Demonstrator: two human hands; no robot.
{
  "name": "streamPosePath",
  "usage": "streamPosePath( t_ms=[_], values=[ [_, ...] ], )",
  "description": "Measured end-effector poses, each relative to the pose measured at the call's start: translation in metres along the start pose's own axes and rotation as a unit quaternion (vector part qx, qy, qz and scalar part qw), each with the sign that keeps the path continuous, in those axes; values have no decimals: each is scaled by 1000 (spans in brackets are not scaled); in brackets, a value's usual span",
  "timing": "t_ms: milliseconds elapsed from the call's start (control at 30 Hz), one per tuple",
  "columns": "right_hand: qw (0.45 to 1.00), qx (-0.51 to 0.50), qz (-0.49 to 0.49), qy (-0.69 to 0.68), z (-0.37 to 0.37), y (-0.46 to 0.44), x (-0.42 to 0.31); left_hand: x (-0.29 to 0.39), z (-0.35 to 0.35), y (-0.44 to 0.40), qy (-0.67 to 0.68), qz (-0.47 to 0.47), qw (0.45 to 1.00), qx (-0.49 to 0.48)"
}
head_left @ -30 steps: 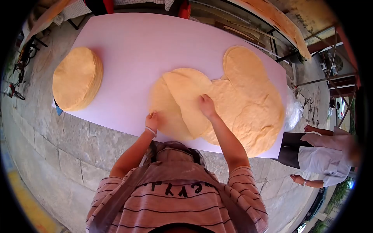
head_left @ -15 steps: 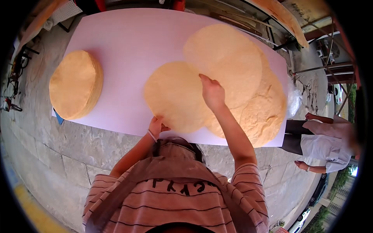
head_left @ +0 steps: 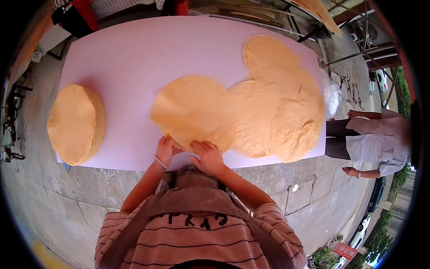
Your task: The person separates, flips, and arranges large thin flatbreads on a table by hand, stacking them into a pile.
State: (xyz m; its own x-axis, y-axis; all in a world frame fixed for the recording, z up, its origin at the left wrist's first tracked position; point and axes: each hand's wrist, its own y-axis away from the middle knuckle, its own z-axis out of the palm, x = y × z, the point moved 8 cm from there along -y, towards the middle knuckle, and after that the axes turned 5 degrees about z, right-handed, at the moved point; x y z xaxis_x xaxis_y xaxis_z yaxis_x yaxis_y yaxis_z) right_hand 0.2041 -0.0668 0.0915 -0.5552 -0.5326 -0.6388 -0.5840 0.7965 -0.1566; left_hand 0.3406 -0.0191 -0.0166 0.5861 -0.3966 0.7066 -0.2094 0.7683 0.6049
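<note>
A thin, round, tan flatbread (head_left: 192, 107) lies in front of me on the white table, its near edge slightly lifted. My left hand (head_left: 165, 151) pinches that edge on the left, with a pale band at the wrist. On the right side of the same edge, my right hand (head_left: 208, 157) has its fingers over the flatbread and the thumb low, also closed on it. Overlapping flatbreads (head_left: 255, 119) spread out on the right, partly under the held one. A neat stack of flatbreads (head_left: 74, 123) stands at the left end.
The white table (head_left: 130, 54) has its near edge at my waist. At the right end stand a person in a white apron (head_left: 367, 148) and a clear plastic bag (head_left: 332, 98). Behind the far edge are wooden boards (head_left: 255, 13) and metal bars.
My right hand has come from the far side of the flatbread down to its near edge, beside my left hand. The flatbread's near edge has lifted, and the view has shifted.
</note>
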Motion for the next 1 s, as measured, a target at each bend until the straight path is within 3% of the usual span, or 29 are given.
streamPosePath(
  t_ms=[67,100,167,200,233,267,333,367,400,433,500,567,600,633,667,733,800,833,867,933,1000],
  values=[
    [999,17,2,-41,-16,-10,12,24,31,6,-2,24,1000,17],
    [995,-41,89,-9,-4,-10,54,35,48,3,-19,97,995,-4],
    [926,-57,189,-321,-34,-38,100,53,88,-1,-49,243,968,-42],
    [851,-67,233,-466,-53,-48,115,72,113,10,-198,393,898,-11],
    [804,-32,246,-540,-92,-57,122,87,149,25,-336,525,782,22],
    [749,5,256,-611,-131,-63,131,91,187,39,-461,629,624,56],
    [798,96,244,-542,-202,-65,172,63,251,4,-576,585,568,-49],
    [894,103,259,-351,-237,-53,205,44,273,-16,-629,552,537,-105],
    [949,103,261,-141,-271,-40,238,15,278,-60,-572,524,610,-164],
    [954,137,255,-83,-296,-24,266,-11,289,-108,-504,495,673,-218],
    [942,178,284,2,-344,15,314,-8,312,-160,-486,465,730,-121],
    [909,183,375,12,-380,57,349,-17,298,-248,-251,365,896,18],
    [888,184,422,-4,-394,80,361,-12,298,-279,-264,280,920,74],
    [881,215,417,-58,-402,104,379,-10,297,-301,-275,192,933,127],
    [871,247,410,-112,-407,127,394,-5,309,-307,-221,144,958,112],
    [790,348,434,-258,-411,166,407,10,333,-308,-112,46,989,84],
    [718,417,438,-344,-410,191,412,2,335,-336,-146,35,988,36],
    [698,442,434,-360,-410,197,411,4,344,-346,-162,31,986,11],
    [677,467,430,-374,-410,203,410,17,356,-357,-280,96,955,-2],
    [666,477,430,-380,-408,205,406,43,391,-351,-496,218,840,-28],
    [656,493,417,-391,-409,201,402,62,427,-307,-317,224,918,-86]
  ],
)
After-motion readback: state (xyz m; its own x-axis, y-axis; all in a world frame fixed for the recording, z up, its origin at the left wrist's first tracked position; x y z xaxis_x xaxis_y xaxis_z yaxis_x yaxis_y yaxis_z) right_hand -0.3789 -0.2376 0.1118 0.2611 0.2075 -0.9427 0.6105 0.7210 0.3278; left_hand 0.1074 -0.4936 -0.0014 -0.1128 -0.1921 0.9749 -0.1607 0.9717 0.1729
